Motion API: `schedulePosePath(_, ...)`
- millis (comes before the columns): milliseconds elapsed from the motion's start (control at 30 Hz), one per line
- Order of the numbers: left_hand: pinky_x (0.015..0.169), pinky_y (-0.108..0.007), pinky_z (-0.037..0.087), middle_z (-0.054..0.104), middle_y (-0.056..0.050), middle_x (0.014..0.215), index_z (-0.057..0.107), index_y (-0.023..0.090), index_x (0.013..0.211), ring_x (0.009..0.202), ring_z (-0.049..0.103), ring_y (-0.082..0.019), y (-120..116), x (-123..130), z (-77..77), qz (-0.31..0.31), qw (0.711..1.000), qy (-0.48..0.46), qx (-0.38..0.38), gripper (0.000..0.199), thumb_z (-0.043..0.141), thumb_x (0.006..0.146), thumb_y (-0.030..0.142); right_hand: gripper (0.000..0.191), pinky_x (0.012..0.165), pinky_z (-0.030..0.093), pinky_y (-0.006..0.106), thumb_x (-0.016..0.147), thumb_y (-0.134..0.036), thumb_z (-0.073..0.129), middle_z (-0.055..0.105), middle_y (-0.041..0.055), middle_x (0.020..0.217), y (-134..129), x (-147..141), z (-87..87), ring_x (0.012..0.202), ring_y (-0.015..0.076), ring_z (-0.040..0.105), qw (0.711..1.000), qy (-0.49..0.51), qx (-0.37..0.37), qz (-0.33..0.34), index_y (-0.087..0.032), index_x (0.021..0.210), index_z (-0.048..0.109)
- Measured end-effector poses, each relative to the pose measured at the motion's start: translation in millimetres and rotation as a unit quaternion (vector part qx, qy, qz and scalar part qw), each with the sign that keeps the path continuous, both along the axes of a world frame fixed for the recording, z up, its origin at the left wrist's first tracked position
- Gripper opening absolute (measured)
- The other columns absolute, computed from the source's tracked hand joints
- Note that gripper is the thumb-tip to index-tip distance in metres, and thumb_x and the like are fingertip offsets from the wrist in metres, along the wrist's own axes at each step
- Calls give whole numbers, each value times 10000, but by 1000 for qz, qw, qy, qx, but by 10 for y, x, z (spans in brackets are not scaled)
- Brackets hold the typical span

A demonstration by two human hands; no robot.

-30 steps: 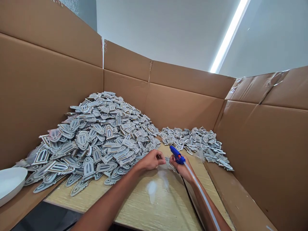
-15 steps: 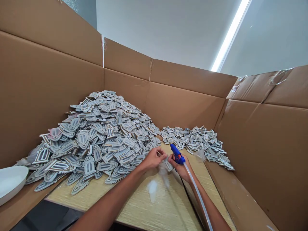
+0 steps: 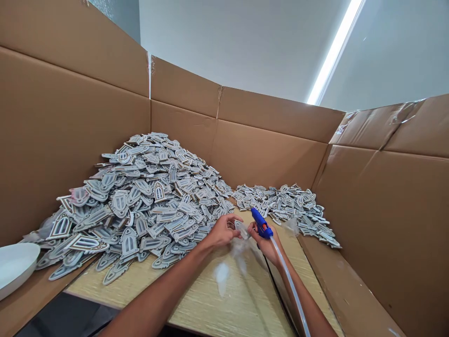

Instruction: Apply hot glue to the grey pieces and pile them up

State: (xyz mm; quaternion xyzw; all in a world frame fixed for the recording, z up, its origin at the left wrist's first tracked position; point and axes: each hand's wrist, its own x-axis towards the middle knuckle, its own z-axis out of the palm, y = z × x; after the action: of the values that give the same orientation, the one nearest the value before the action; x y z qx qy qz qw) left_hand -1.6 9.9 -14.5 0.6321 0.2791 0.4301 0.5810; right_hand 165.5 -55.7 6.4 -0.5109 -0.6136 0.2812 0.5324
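My right hand (image 3: 266, 245) is wrapped round a blue hot glue gun (image 3: 260, 222), its nozzle end tilted up and to the left. A long clear glue stick (image 3: 288, 276) runs from the gun's rear down along my forearm. Between both hands is a small grey arched window-shaped piece (image 3: 242, 229). My left hand (image 3: 224, 230) pinches its left edge, and my right fingertips are at its right edge. Wispy clear glue strands (image 3: 239, 255) show just below, and a whitish patch (image 3: 221, 277) lies on the wooden board (image 3: 196, 299).
A tall heap of similar grey window pieces (image 3: 150, 201) fills the left side. A lower heap (image 3: 284, 201) lies at the back right. A white bowl (image 3: 16, 267) stands at the left edge. Cardboard walls (image 3: 273, 145) surround the board. A black cord (image 3: 275, 285) runs toward me.
The window piece has been raised and turned, so its arched face now shows between my hands. The glue gun has shifted slightly right with my right hand.
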Motion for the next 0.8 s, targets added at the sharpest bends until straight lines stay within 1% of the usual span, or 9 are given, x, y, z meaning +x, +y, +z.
schedulePosePath(100, 693, -289, 557, 644, 8, 766, 660, 152, 891, 708, 648, -152, 11, 13, 37, 29, 999, -28, -10, 385, 817, 544, 96, 385, 548, 379, 249, 703, -508, 738, 573, -10, 675, -1, 5, 20, 578, 122, 456, 1000, 9, 11, -20, -221, 650, 485)
schedulePosePath(200, 669, -283, 584, 639, 16, 747, 627, 160, 834, 696, 657, -145, -7, 31, 86, 52, 995, -58, -59, 331, 777, 565, 39, 395, 526, 375, 247, 714, -529, 729, 588, -4, 672, 0, 0, 13, 567, 121, 460, 999, 15, 15, -30, -224, 657, 484)
schedulePosePath(300, 655, -277, 605, 655, 8, 744, 612, 164, 823, 727, 666, -150, -31, 40, 121, 72, 989, -86, -93, 323, 731, 575, -8, 408, 497, 363, 242, 714, -560, 728, 580, -9, 637, -8, -16, 9, 540, 121, 476, 1000, 21, -2, -8, -222, 670, 502)
schedulePosePath(400, 661, -281, 619, 673, -6, 762, 618, 159, 836, 727, 672, -149, -44, 34, 138, 86, 985, -102, -106, 323, 703, 583, -23, 458, 430, 300, 231, 680, -589, 753, 571, -30, 585, -13, -29, 10, 441, 91, 408, 997, 54, -45, 23, -232, 675, 468)
schedulePosePath(467, 664, -286, 622, 676, -9, 756, 616, 157, 842, 701, 677, -146, -47, 29, 145, 93, 983, -109, -113, 314, 705, 596, -18, 469, 413, 280, 226, 672, -607, 760, 573, -35, 566, -11, -32, 5, 411, 79, 376, 996, 69, -58, 21, -228, 687, 483)
schedulePosePath(567, 668, -288, 621, 682, -7, 732, 598, 156, 835, 649, 679, -134, -51, 28, 150, 90, 982, -113, -120, 289, 715, 629, -10, 467, 413, 286, 224, 663, -621, 770, 584, -23, 564, -2, -36, -9, 421, 80, 392, 996, 75, -47, -15, -204, 722, 568)
schedulePosePath(633, 679, -287, 618, 691, -5, 727, 585, 159, 840, 634, 682, -129, -52, 33, 148, 78, 983, -117, -120, 292, 730, 645, -4, 480, 402, 276, 225, 641, -628, 784, 588, -17, 559, 4, -49, -17, 416, 80, 387, 995, 89, -43, -32, -196, 721, 590)
schedulePosePath(800, 664, -272, 605, 690, 7, 687, 568, 164, 853, 620, 683, -129, -27, 46, 125, 71, 982, -123, -127, 306, 746, 656, 12, 517, 404, 301, 216, 577, -599, 836, 597, -25, 564, 7, -96, -9, 414, 75, 402, 985, 163, -50, -16, -224, 670, 493)
